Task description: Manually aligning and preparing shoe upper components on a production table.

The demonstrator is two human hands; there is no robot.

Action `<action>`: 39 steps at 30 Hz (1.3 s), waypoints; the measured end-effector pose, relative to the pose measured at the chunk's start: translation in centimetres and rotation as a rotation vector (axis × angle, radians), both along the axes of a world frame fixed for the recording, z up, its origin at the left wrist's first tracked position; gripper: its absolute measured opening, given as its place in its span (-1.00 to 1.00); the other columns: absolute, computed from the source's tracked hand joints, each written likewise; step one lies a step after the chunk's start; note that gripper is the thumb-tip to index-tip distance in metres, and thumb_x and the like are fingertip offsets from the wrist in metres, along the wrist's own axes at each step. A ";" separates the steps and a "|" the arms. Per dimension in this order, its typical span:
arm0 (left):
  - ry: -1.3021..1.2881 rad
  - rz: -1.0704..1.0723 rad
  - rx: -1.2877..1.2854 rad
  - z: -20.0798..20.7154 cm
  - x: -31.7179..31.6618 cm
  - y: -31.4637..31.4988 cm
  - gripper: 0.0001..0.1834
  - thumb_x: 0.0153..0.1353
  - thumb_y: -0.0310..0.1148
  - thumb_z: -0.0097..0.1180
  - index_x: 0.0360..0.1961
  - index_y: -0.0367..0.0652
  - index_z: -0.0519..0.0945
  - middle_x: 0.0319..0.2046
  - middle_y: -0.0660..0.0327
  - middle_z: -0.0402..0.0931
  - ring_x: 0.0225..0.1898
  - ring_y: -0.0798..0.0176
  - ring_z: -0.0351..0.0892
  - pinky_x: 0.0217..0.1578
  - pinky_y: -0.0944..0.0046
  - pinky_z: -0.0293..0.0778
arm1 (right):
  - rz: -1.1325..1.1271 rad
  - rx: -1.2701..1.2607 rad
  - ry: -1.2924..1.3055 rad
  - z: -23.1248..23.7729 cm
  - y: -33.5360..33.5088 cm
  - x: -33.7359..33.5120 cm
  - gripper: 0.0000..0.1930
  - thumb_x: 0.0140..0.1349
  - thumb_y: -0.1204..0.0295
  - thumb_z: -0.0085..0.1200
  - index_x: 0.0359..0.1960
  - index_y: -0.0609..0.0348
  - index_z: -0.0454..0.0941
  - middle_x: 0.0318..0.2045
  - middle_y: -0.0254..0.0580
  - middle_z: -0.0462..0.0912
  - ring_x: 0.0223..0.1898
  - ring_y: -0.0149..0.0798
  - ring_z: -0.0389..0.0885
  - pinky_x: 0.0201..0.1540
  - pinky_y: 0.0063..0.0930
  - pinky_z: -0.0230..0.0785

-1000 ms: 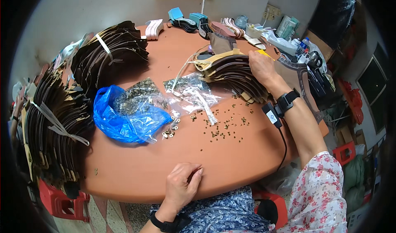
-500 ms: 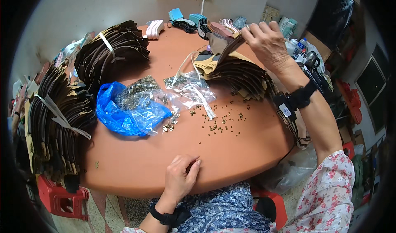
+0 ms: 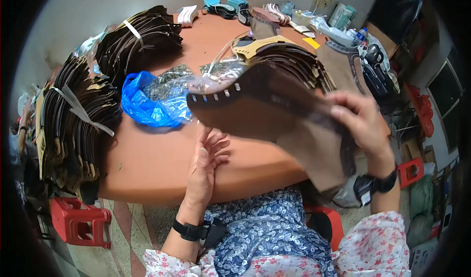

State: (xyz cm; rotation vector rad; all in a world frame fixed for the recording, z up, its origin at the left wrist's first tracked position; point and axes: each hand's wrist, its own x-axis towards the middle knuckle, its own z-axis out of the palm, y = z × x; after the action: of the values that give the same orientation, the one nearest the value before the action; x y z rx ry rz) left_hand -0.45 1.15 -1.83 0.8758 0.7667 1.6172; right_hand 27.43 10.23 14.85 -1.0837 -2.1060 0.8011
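A dark brown shoe upper [image 3: 260,112], with a row of holes along its left end, hangs slantwise over the table front. My right hand [image 3: 360,122] grips its right part, thumb on top. Below its left end my left hand [image 3: 203,159] is open, palm up and fingers spread; whether a fingertip touches the upper I cannot tell. Beyond it lies a fanned stack of like uppers [image 3: 294,56]. A blue plastic bag [image 3: 140,107] and a clear bag of small metal pieces [image 3: 169,83] lie behind my left hand. The upper covers the table's middle.
Tied bundles of brown uppers [image 3: 81,125] stand along the left edge, with another bundle [image 3: 142,41] behind them. Teal and white pieces [image 3: 223,7] line the back. Bottles [image 3: 360,34] and a dark kettle [image 3: 374,54] stand right. A red stool [image 3: 81,223] is below left.
My right hand has drawn an upper off the far stack and brought it nearer, across the table. The left hand has lifted off the table edge and opened, palm up. The view has shifted slightly.
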 end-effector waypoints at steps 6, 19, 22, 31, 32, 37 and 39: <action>-0.001 0.036 -0.097 1.6 1.0 -0.9 -0.51 0.27 -0.40 0.10 0.20 -0.21 0.30 -0.05 0.31 0.47 -0.03 0.41 0.48 -0.02 0.36 0.43 | -0.054 -0.535 0.377 -11.3 -4.4 2.5 -0.73 0.22 0.59 0.05 -0.04 0.38 0.52 -0.18 -0.27 0.63 -0.18 -0.48 0.56 -0.04 -0.55 0.42; 1.515 0.750 0.160 5.6 2.6 -1.9 -0.48 0.05 -0.43 0.27 0.09 -0.19 0.45 -0.03 0.11 0.50 0.08 0.01 0.45 0.28 -0.02 -0.01 | 0.014 -0.726 0.284 -16.5 -5.7 3.7 -0.73 0.24 0.58 0.06 -0.02 0.32 0.56 -0.22 -0.35 0.64 -0.20 -0.54 0.55 -0.08 -0.60 0.42; 1.467 0.425 0.261 5.0 2.8 -1.8 -0.61 0.08 -0.38 0.25 -0.02 -0.13 0.54 -0.12 0.14 0.55 0.01 0.10 0.50 0.27 -0.03 -0.07 | 0.036 -0.779 0.293 -16.7 -5.7 3.7 -0.73 0.24 0.58 0.07 -0.01 0.30 0.56 -0.19 -0.34 0.64 -0.18 -0.54 0.54 -0.06 -0.60 0.41; 0.728 -0.167 -0.107 3.5 3.2 -0.9 -0.80 0.24 -0.38 0.12 -0.23 -0.31 0.64 -0.50 0.15 0.62 -0.43 0.42 0.54 -0.38 0.35 0.46 | 0.092 -0.265 -0.116 -19.2 -7.4 2.2 -0.70 0.21 0.45 0.08 -0.01 0.17 0.56 -0.14 -0.09 0.66 -0.11 -0.18 0.63 -0.03 -0.35 0.44; 0.739 -0.192 -0.112 3.1 3.4 -0.5 -0.80 0.24 -0.38 0.12 -0.23 -0.32 0.64 -0.50 0.16 0.62 -0.43 0.42 0.54 -0.38 0.35 0.46 | 0.076 -0.123 -0.194 -19.5 -7.6 1.9 -0.71 0.20 0.41 0.10 -0.04 0.14 0.57 -0.17 -0.06 0.65 -0.13 -0.08 0.63 -0.06 -0.29 0.45; 0.627 -0.297 -0.176 1.9 3.5 1.6 -0.77 0.26 -0.35 0.12 -0.26 -0.33 0.64 -0.52 0.25 0.60 -0.46 0.46 0.49 -0.40 0.37 0.45 | 0.072 0.160 -0.558 -16.3 -7.6 1.0 -0.80 0.14 0.40 0.15 -0.20 0.14 0.59 -0.35 -0.11 0.63 -0.31 -0.01 0.61 -0.23 -0.21 0.46; 0.644 -0.292 -0.217 1.7 3.3 2.1 -0.77 0.25 -0.33 0.14 -0.28 -0.33 0.64 -0.54 0.27 0.58 -0.47 0.48 0.46 -0.43 0.38 0.43 | 0.103 0.169 -0.413 -14.6 -6.3 1.1 -0.84 0.14 0.38 0.16 -0.25 0.11 0.59 -0.42 -0.10 0.60 -0.37 0.00 0.59 -0.30 -0.21 0.46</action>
State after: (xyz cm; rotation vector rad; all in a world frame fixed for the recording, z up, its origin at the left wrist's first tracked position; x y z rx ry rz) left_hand 2.80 3.21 -0.12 1.2999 1.1682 0.9674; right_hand 28.48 3.94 0.23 -1.1288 -2.5381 0.4599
